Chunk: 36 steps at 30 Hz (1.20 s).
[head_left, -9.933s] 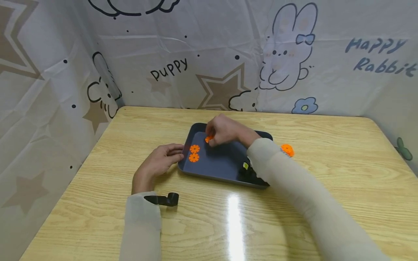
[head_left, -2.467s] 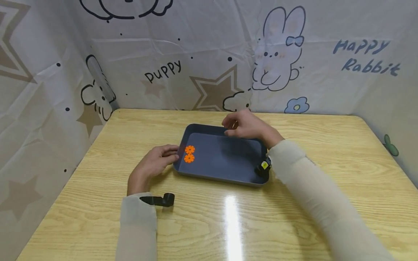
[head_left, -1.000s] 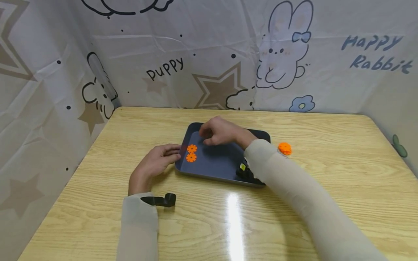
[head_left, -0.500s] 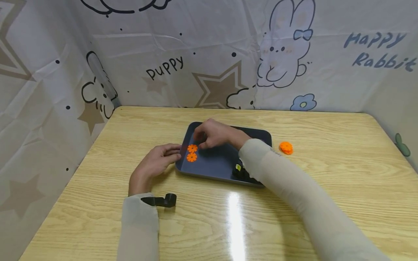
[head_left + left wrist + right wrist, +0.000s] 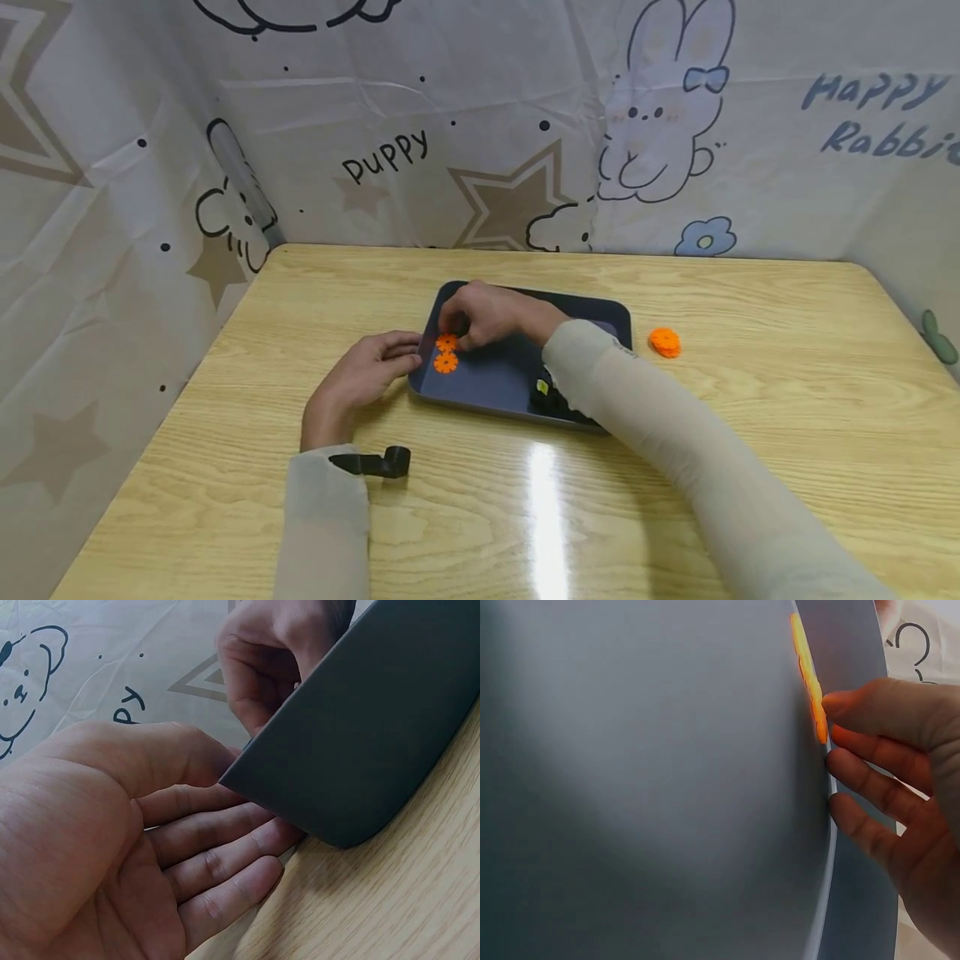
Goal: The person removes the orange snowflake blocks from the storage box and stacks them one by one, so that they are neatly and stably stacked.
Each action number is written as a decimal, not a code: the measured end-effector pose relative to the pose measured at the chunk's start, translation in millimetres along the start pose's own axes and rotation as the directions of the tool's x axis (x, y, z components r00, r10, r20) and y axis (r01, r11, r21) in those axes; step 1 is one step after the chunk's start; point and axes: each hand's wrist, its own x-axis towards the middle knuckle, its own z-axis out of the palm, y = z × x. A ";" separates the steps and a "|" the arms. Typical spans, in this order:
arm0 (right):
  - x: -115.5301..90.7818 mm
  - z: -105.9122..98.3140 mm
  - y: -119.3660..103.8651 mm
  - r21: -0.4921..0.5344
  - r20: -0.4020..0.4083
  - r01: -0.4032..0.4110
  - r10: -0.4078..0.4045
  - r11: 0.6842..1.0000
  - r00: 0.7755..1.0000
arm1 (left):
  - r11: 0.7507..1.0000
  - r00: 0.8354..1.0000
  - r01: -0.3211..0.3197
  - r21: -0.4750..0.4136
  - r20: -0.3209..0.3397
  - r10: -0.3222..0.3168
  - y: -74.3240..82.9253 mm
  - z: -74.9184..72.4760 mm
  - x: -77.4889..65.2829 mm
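Observation:
Two orange notched plastic discs, like toothed flower pieces, lie at the left end of a dark grey rectangular tray (image 5: 495, 409). In the head view my right hand (image 5: 487, 315) reaches over the tray, and its thumb and forefinger pinch the farther disc (image 5: 446, 342). The nearer disc (image 5: 446, 362) lies just below it. In the right wrist view the orange discs (image 5: 808, 671) show edge-on, with the thumb against them. My left hand (image 5: 165, 817) rests on the tray's left wall (image 5: 360, 735), its fingers fairly straight and its thumb tip at the rim.
A small stack of orange discs (image 5: 664, 342) sits on the wooden table (image 5: 787, 358) right of the tray. A black strap piece (image 5: 375, 462) is on the left cuff, and another black device (image 5: 546, 396) is by the right wrist. A printed cloth (image 5: 315, 150) hangs behind.
A third disc seen in the tray earlier is gone. My right hand, first off to the right, has moved left and down onto the farther disc. My left hand keeps its place.

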 end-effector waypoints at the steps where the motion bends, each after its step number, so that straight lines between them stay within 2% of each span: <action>1: 0.8 -0.5 -0.4 -0.002 0.002 -0.001 0.001 1.000 1.000 | 1.000 1.000 -0.001 0.001 -0.001 0.001 0.1 -0.1 0.0; 10: 4.9 0.0 -2.7 0.017 0.030 -0.015 0.014 1.000 0.999 | 1.000 1.000 0.012 -0.004 -0.006 -0.012 1.2 1.3 -1.8; 23: 8.5 1.2 -0.6 0.031 0.024 -0.040 0.039 0.999 0.999 | 1.000 1.000 0.010 -0.028 -0.004 -0.010 1.9 0.7 -1.6; 36: 8.8 3.9 0.3 0.035 0.017 -0.036 0.035 0.999 0.999 | 1.000 1.000 -0.010 -0.006 -0.005 0.010 0.5 0.7 -1.5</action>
